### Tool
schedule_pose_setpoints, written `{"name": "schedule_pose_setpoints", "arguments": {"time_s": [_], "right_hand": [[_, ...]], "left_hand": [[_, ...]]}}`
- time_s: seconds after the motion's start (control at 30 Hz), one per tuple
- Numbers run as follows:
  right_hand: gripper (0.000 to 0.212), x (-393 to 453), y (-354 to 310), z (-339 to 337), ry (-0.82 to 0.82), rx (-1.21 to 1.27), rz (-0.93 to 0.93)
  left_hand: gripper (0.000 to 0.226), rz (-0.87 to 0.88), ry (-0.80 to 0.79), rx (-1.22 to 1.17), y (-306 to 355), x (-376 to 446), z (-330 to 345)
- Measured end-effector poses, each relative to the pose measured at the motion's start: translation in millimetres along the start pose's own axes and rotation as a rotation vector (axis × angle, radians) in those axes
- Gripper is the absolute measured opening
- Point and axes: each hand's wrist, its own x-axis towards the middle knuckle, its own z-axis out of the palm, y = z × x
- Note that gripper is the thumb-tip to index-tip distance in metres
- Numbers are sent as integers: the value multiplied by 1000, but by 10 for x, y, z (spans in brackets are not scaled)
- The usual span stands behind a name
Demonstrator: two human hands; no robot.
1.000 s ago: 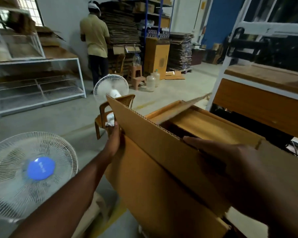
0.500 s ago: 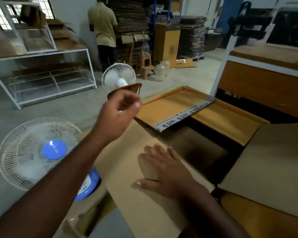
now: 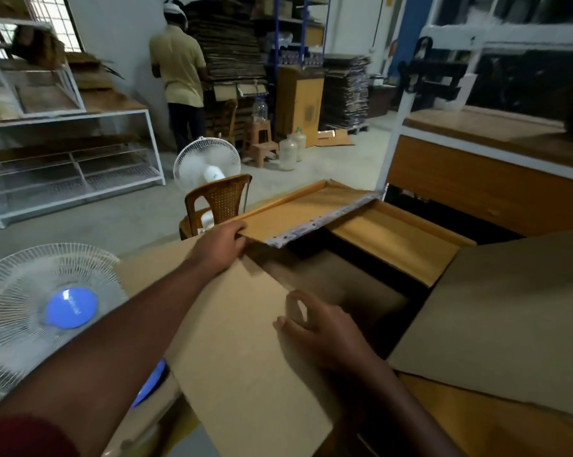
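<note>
Four flaps stand open on one large cardboard box [image 3: 338, 282], which fills the lower middle and right of the view, directly in front of the person. Its inside is dark and shadowed. The right flap [image 3: 509, 308] is the broadest, plain pale brown and tilted up. The left flap [image 3: 239, 374] is the same dull brown and slopes out over the box's left side. The far flap [image 3: 305, 209] is a warmer orange-brown, with a strip of printed tape along its free edge. A fourth flap [image 3: 394, 239] of the same colour lies just beside it.

The left hand [image 3: 219, 247] reaches across the left flap and grips the near corner of the far flap, fingers curled round it. The right hand [image 3: 324, 331] lies on the left flap at its inner edge, fingers hooked over that edge and thumb on top.

A wooden workbench [image 3: 486, 179] with a white frame stands just behind the box on the right. A white wire rack [image 3: 70, 159] holding cardboard sheets stands well apart on the left. Stacks of flattened cardboard [image 3: 229, 44] line the back wall, where another person [image 3: 179, 70] stands facing them. A blue-hubbed fan [image 3: 47, 311] sits close against the left flap, under the left forearm. A brown chair [image 3: 222, 199] stands just beyond the far flap's corner, with a smaller white fan [image 3: 207, 163] behind it. Two clear bottles [image 3: 288, 151] stand on the floor further back.
</note>
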Motion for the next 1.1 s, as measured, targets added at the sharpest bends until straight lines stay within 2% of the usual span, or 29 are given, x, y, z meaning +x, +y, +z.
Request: {"name": "schedule_pose_setpoints", "arguments": {"time_s": [0.1, 0.2, 0.23, 0.33, 0.37, 0.43, 0.53, 0.57, 0.63, 0.7, 0.8, 0.9, 0.97, 1.03, 1.1], "right_hand": [[59, -61, 6, -43, -34, 30, 36], [55, -28, -29, -19, -32, 76, 84], [55, 11, -61, -23, -49, 81, 106], [64, 224, -202, -83, -147, 27, 143], [65, 321, -262, -117, -187, -5, 144], [64, 569, -360, -214, -203, -57, 129], [62, 975, -425, -419, -74, -122, 150], [60, 1116, -408, -480, -18, -174, 166], [60, 1391, -303, -516, 52, -341, 217], [71, 1620, -138, -432, 38, -450, 340], [89, 1786, 111, -286, 37, -374, 513], [85, 1772, 307, -393, 319, -176, 641], [84, 1670, 437, -555, 492, -173, 684], [85, 1484, 623, -725, 494, -266, 702], [87, 1221, 951, -904, 363, -352, 739]], "left_hand": [[31, -127, 191, -243, -15, 244, -50], [51, -378, 443, -496, -55, 492, -94], [51, -449, 510, -550, -82, 543, -77], [27, -490, 739, -582, -242, 700, 100], [18, -499, 764, -540, -283, 743, 137], [19, -483, 688, -383, -354, 852, 237], [37, -333, 454, -83, -327, 867, 332], [50, -285, 356, 37, -325, 857, 372], [88, -238, 160, 212, -339, 856, 469], [105, -250, 47, 306, -316, 855, 517], [97, -292, -112, 361, -296, 893, 509], [94, -325, -264, 358, -374, 995, 449], [73, -313, -284, 375, -384, 1019, 437], [58, -315, -291, 392, -335, 1003, 421], [52, -305, -295, 397, -335, 987, 407]]}}
